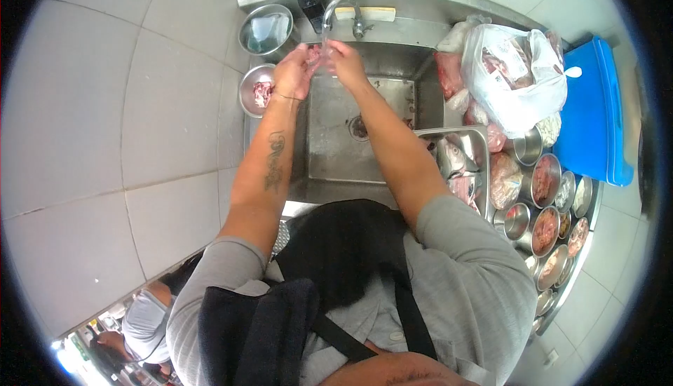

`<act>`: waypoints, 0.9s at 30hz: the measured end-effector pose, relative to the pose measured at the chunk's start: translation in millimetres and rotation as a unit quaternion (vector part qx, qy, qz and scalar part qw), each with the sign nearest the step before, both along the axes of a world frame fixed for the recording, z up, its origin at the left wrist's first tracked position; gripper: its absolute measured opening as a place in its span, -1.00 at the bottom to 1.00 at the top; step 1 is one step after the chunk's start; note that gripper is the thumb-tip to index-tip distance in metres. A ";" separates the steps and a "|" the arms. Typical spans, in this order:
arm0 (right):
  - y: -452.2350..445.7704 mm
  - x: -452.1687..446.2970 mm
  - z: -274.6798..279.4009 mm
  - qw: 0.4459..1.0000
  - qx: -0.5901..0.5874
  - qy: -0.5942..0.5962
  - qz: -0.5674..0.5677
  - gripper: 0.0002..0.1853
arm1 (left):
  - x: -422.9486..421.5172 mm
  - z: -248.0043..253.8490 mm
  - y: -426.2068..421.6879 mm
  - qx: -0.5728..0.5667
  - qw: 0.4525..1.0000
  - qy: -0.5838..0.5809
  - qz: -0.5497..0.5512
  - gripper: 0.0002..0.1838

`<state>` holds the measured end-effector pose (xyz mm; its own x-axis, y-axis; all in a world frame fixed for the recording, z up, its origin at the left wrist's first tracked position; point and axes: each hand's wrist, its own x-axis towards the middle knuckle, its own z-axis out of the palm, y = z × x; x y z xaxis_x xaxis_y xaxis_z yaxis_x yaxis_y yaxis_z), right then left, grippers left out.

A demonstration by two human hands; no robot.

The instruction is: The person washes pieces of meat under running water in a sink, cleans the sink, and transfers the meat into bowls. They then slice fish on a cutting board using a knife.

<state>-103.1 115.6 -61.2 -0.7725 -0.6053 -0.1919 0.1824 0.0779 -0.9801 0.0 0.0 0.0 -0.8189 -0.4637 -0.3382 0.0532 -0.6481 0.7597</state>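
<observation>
Over the far left part of the sink [329, 165], my left hand [291, 75] holds a small piece of pink meat [314, 56] in closed fingers. Water runs from the curved faucet [341, 2] between my two hands. On the other side of the stream, my right hand [346, 65] has its fingers curled in beside the meat; what they grip, if anything, is hidden. Beside my left wrist, a metal bowl [247, 98] holds cut pieces of meat [263, 93]. Dark scraps lie around the sink drain [358, 128].
Behind the small bowl stands a larger metal bowl [266, 30], near a black bottle [310, 7]. A tray with a fish head [454, 158] overlaps the sink's right edge. Bagged meat [515, 77], several bowls [545, 230] and a blue lid [592, 112] crowd the right. Another person [146, 323] is at lower left.
</observation>
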 end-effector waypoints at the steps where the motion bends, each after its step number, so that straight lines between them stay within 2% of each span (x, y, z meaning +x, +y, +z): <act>1: 10.5 6.3 15.6 0.998 -0.059 -0.008 -0.016 -0.55 | -3.8 -1.1 2.9 -0.038 0.999 -0.008 -0.002 -0.62; 2: 19.0 10.8 22.0 0.993 -0.116 -0.016 -0.032 -0.54 | -6.3 -3.1 6.6 -0.074 0.997 -0.017 -0.004 -0.67; 3: 24.2 10.3 25.6 0.993 -0.111 -0.012 -0.032 -0.54 | -11.9 -0.3 9.1 -0.069 0.998 -0.013 -0.005 -0.67; 5: 30.4 18.6 27.8 0.977 -0.130 0.168 -0.024 -0.54 | -13.3 3.7 10.9 -0.064 0.998 -0.018 0.005 -0.64; 6: 36.3 17.1 31.9 0.977 -0.127 0.171 -0.024 -0.54 | -17.2 2.8 14.4 -0.061 0.998 -0.014 0.004 -0.64; 8: 44.4 18.3 40.7 0.923 -0.034 0.379 -0.066 -0.54 | -19.4 2.5 19.1 -0.083 0.996 -0.014 -0.014 -0.63; 9: 45.6 16.6 39.5 0.922 -0.034 0.379 -0.067 -0.54 | -21.1 0.9 21.3 -0.084 0.996 -0.013 -0.015 -0.63; 11: 45.3 15.2 37.3 0.945 -0.032 0.318 -0.070 -0.67 | -20.4 -1.9 24.2 -0.119 0.992 -0.017 -0.043 -0.61; 12: 45.1 12.9 35.8 0.945 -0.034 0.318 -0.071 -0.67 | -19.1 0.3 23.5 -0.121 0.992 -0.018 -0.043 -0.61; 14: 47.8 7.7 31.5 0.937 0.017 0.346 -0.049 -0.81 | -15.7 2.5 24.7 -0.174 0.981 -0.065 -0.055 -0.60; 15: 46.4 5.1 28.9 0.937 0.017 0.345 -0.049 -0.81 | -14.0 0.8 21.3 -0.174 0.981 -0.066 -0.055 -0.60; 17: 42.9 0.1 23.6 0.951 0.038 0.307 -0.013 -0.83 | -8.8 -2.6 13.4 -0.226 0.960 -0.083 -0.142 -0.64; 18: 40.4 -2.3 18.8 0.951 0.037 0.307 -0.012 -0.83 | -4.8 4.7 18.4 -0.226 0.960 -0.084 -0.141 -0.64; 20: 36.0 -6.8 9.8 0.988 0.043 0.135 0.065 -0.81 | 3.1 26.5 34.6 -0.150 0.976 -0.089 -0.127 -0.69; 21: 33.9 -4.8 9.6 0.988 0.042 0.135 0.066 -0.81 | 3.2 20.8 33.9 -0.150 0.976 -0.090 -0.126 -0.69; 23: 30.4 3.1 7.5 0.994 -0.077 0.078 0.010 -0.80 | 4.8 4.5 31.6 -0.212 0.968 -0.101 -0.087 -0.76; 24: 32.2 6.0 11.8 0.994 -0.076 0.078 0.011 -0.80 | 5.2 3.4 30.8 -0.211 0.968 -0.102 -0.086 -0.76; 26: 36.8 9.5 21.2 0.978 -0.016 0.206 -0.015 -0.78 | 6.4 1.9 28.7 -0.244 0.959 -0.130 -0.069 -0.75; 27: 36.0 9.1 19.0 0.979 -0.016 0.205 -0.015 -0.78 | 6.9 3.9 26.6 -0.243 0.959 -0.130 -0.069 -0.75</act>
